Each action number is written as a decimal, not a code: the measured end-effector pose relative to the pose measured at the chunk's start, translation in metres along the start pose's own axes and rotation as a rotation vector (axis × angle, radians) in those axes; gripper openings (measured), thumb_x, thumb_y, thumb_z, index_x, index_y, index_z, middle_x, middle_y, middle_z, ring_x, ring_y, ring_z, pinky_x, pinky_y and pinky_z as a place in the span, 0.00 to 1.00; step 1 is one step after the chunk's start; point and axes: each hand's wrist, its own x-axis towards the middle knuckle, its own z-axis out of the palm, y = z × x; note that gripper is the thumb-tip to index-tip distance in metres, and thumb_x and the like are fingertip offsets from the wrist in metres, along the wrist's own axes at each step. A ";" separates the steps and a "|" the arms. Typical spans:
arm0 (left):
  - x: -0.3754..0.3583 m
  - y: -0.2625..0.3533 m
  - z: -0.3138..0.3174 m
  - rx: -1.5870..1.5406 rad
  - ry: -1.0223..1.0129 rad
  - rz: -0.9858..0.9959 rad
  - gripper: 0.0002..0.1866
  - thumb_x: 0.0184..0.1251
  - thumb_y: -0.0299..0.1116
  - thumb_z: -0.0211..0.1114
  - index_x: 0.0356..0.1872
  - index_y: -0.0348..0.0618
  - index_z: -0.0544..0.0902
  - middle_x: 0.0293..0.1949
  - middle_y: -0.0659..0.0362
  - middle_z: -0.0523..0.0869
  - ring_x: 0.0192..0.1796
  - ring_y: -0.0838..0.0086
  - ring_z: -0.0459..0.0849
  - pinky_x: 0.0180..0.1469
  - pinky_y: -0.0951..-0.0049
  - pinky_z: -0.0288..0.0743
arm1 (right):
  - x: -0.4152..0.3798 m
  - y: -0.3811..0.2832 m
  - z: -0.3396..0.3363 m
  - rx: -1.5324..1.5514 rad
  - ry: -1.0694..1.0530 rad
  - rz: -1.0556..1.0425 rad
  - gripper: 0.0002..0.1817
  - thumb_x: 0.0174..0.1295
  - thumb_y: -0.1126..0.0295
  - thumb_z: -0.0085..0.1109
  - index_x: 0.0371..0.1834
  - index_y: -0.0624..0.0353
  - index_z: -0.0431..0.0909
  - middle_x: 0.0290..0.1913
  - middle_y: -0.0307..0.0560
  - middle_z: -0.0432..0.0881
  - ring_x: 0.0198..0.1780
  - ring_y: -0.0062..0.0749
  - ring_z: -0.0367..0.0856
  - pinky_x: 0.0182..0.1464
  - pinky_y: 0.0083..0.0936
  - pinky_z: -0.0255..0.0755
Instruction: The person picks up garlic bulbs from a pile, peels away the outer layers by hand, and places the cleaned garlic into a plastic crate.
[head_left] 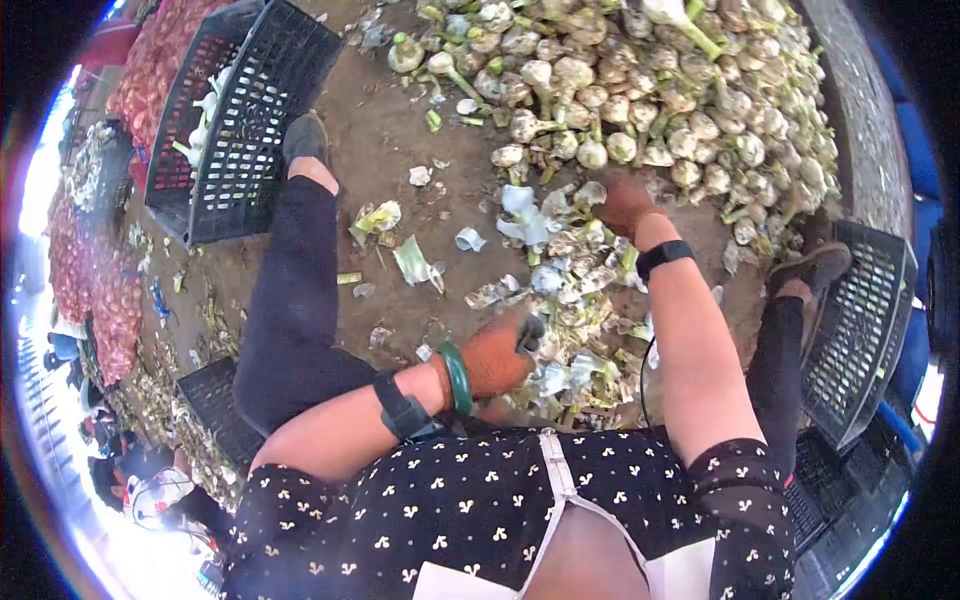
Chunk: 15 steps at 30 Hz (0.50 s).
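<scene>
My left hand (pixel 492 362), in an orange-brown glove with a dark patch at the fingers, is held low in front of my body. Its fingers are curled, and whatever they may hold does not show. A green bangle (pixel 456 378) circles that wrist. My right hand (pixel 628 204), gloved in the same colour, reaches forward to the near edge of a big heap of garlic bulbs (pixel 590 80). Motion smears its fingers. Between and below the hands lies a pile of garlic peelings and cut stalks (pixel 575 290).
A black plastic crate (pixel 255 130) holding some pale stalks stands tilted at the left. Another black crate (pixel 855 330) is beside my foot at the right. Red mesh sacks (pixel 95 280) line the far left. Loose scraps (pixel 410 260) litter the ground.
</scene>
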 end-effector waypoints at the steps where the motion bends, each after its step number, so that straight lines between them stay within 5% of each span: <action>1: -0.003 0.005 -0.002 -0.018 -0.018 -0.043 0.19 0.52 0.31 0.56 0.47 0.36 0.72 0.40 0.43 0.80 0.45 0.54 0.79 0.47 0.61 0.71 | -0.015 -0.024 -0.012 -0.369 -0.107 -0.094 0.29 0.57 0.67 0.46 0.65 0.55 0.58 0.54 0.61 0.72 0.54 0.53 0.72 0.55 0.44 0.69; 3: -0.004 -0.004 -0.002 -0.062 -0.055 -0.030 0.20 0.54 0.31 0.54 0.49 0.36 0.72 0.41 0.41 0.80 0.46 0.51 0.78 0.49 0.60 0.71 | 0.026 -0.011 0.023 -0.202 -0.043 -0.047 0.33 0.52 0.68 0.55 0.64 0.57 0.58 0.60 0.60 0.67 0.55 0.53 0.71 0.51 0.44 0.71; 5: -0.003 -0.024 0.006 0.236 -0.129 0.294 0.22 0.55 0.30 0.52 0.54 0.38 0.70 0.42 0.40 0.79 0.47 0.50 0.77 0.51 0.59 0.70 | 0.016 -0.021 0.010 -0.159 0.011 -0.040 0.32 0.53 0.68 0.57 0.63 0.58 0.59 0.58 0.59 0.69 0.53 0.50 0.73 0.49 0.42 0.72; 7: -0.001 -0.023 0.006 0.263 -0.125 0.348 0.25 0.56 0.31 0.52 0.58 0.40 0.68 0.42 0.38 0.79 0.47 0.48 0.77 0.52 0.57 0.69 | 0.009 -0.015 0.006 -0.125 0.084 -0.011 0.31 0.53 0.69 0.58 0.62 0.59 0.60 0.56 0.58 0.70 0.52 0.46 0.74 0.48 0.40 0.73; 9: -0.001 -0.001 0.000 0.163 0.008 0.102 0.16 0.58 0.35 0.56 0.46 0.42 0.78 0.48 0.41 0.76 0.42 0.51 0.79 0.46 0.60 0.73 | 0.005 0.007 0.014 0.941 0.343 -0.074 0.30 0.53 0.66 0.61 0.60 0.60 0.62 0.52 0.53 0.73 0.50 0.38 0.75 0.47 0.31 0.74; 10: 0.008 -0.014 0.008 0.337 0.216 0.281 0.15 0.60 0.35 0.54 0.47 0.46 0.80 0.40 0.42 0.80 0.37 0.55 0.81 0.41 0.62 0.74 | -0.041 -0.015 -0.015 1.302 0.218 -0.086 0.29 0.55 0.60 0.61 0.58 0.60 0.64 0.50 0.47 0.73 0.46 0.32 0.76 0.44 0.25 0.74; 13: 0.016 0.014 -0.010 0.103 0.214 0.242 0.17 0.62 0.36 0.53 0.52 0.49 0.77 0.31 0.46 0.83 0.33 0.62 0.82 0.37 0.66 0.75 | -0.095 -0.016 -0.035 1.804 -0.025 -0.119 0.25 0.60 0.46 0.52 0.48 0.55 0.72 0.39 0.41 0.79 0.31 0.29 0.79 0.29 0.21 0.76; 15: 0.011 0.048 -0.024 -0.015 0.132 0.216 0.18 0.62 0.37 0.53 0.54 0.49 0.76 0.29 0.49 0.84 0.29 0.69 0.82 0.34 0.69 0.75 | -0.139 -0.027 -0.047 1.856 0.023 -0.072 0.27 0.59 0.40 0.48 0.43 0.54 0.74 0.32 0.39 0.80 0.29 0.27 0.79 0.26 0.19 0.74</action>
